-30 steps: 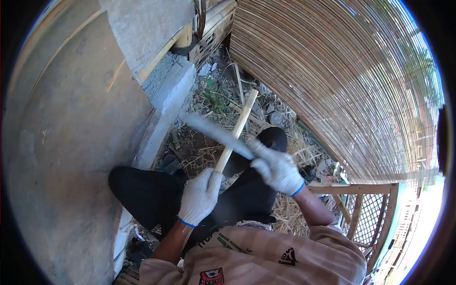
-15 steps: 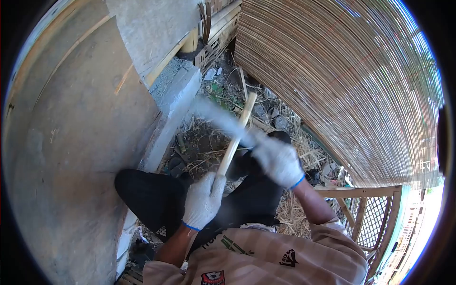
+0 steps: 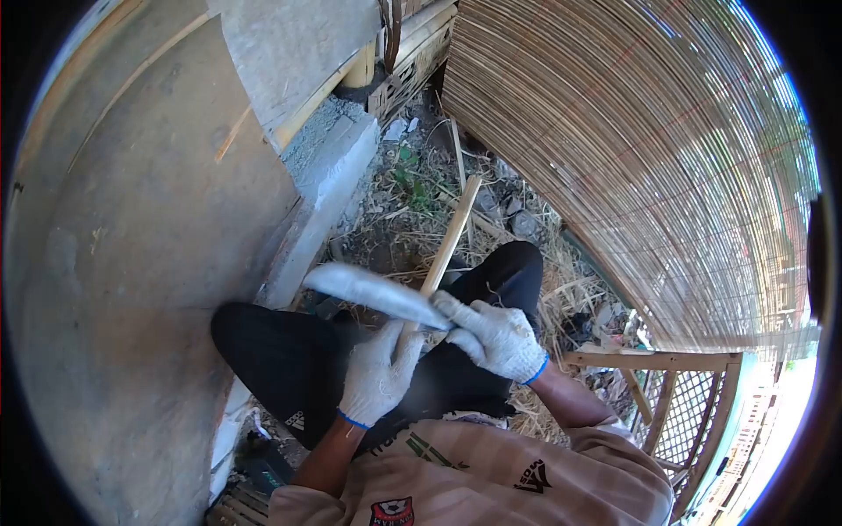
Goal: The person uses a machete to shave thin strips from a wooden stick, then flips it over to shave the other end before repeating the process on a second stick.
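Note:
My left hand, in a white knit glove with a blue cuff, is closed around the lower end of a pale wooden stick. The stick slants up and away from me over the littered ground. In my gloved right hand is the handle of a machete, mostly hidden by the fingers. Its wide grey blade, slightly blurred, points left and crosses over the stick just above my left hand. Both hands are close together, above my black-trousered legs.
A large brown panel stands along the left, beside a concrete ledge. To the right leans a slatted bamboo screen, with a wooden lattice frame below it. Dry straw, stones and scraps cover the ground.
The machete has come down and toward me along the stick, from its middle to just above my left hand. My left hand keeps its hold with little movement.

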{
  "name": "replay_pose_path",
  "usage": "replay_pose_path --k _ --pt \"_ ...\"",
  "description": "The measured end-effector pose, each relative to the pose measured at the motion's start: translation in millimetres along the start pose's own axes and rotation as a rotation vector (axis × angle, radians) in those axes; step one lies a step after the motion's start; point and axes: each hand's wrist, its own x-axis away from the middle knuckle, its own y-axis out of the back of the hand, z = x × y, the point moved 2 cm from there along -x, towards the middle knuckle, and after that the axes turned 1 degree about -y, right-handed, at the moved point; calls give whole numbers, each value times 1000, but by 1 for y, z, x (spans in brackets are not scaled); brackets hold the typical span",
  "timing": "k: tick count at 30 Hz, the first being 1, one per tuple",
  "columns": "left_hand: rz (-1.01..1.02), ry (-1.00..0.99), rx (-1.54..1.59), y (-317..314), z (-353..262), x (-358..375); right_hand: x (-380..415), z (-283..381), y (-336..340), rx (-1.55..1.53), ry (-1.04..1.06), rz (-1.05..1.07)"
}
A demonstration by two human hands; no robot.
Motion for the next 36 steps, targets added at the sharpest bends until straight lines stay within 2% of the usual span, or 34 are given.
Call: replay_pose_path --k 1,2,6,11,15,16,17,19,21,23,24,26,27,28,29,30,32,33,34,36 --pt "-37 -73 30 -1 0 -1 -2 1 -6 32 55 34" --pt "-16 -44 58 0 1 1 -3 2 -10 69 106 67" --pt "11 -9 68 2 -6 -2 -7 4 1 87 121 39" --pt "25 -29 51 1 -3 -4 -15 2 12 268 133 50" --pt "-20 -76 64 3 -10 -10 -22 -4 14 249 229 -66" --pt "-15 -57 52 5 -12 -11 -25 3 20 310 172 17" --pt "-8 -37 41 6 -13 -11 -27 0 23 311 171 13" --pt "33 17 28 7 -11 -2 -33 -24 33 185 54 -212" --pt "78 75 14 5 -1 13 -57 -78 55 237 4 -553" --pt "58 57 19 2 10 24 -54 -97 90 -17 -452 -503" --pt "40 50 28 1 12 25 -54 -95 92 -5 -439 -496" --pt "37 76 39 1 13 22 -31 -84 86 67 -159 -528" --pt "43 75 28 1 10 14 -23 -65 78 55 -110 -413" --pt "40 68 17 2 4 10 -16 -52 61 37 -28 -390" --pt "49 66 16 0 3 7 -9 -41 46 -91 -84 -231" --pt "33 57 -11 -1 1 5 -5 -23 33 -29 38 -187" --pt "18 51 -56 -3 4 3 0 -1 7 91 113 6" --pt "-12 -20 -125 -5 8 4 0 6 -1 137 83 127" --pt "-44 -93 -192 -4 10 4 -2 3 -8 76 113 100" --pt "-41 -57 -162 -3 13 4 -5 1 -14 14 142 67"
